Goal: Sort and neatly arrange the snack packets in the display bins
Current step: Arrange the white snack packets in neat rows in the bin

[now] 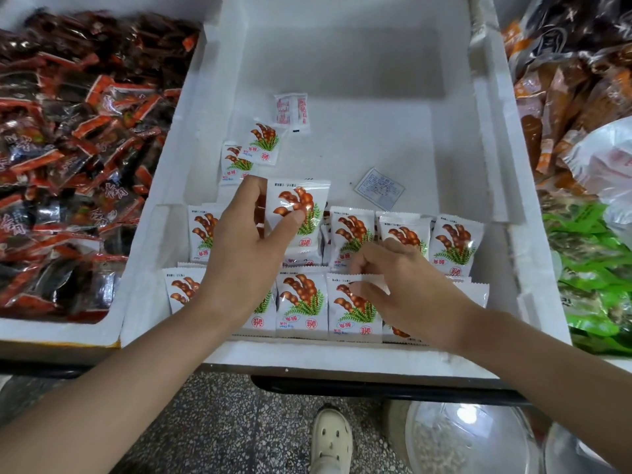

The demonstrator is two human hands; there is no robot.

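Note:
A white foam bin (496, 138) holds white snack packets printed with brown pods and green leaves. Two rows of these packets stand along the near side, front row (301, 306) and back row (455, 244). My left hand (246, 248) grips one raised packet (301, 213) between thumb and fingers above the back row. My right hand (403, 285) pinches the top edge of a front-row packet (354, 309). Two loose packets (260, 145) lie further back on the left, one face-down packet (290, 112) beyond them.
A small paper label (379, 188) lies on the bin floor. A bin of red and black packets (68, 159) sits to the left. Orange packets (567, 107), green packets (595, 278) and a white plastic bag (605, 162) lie right. Below are a speckled floor, a shoe (331, 439) and a clear lid (468, 443).

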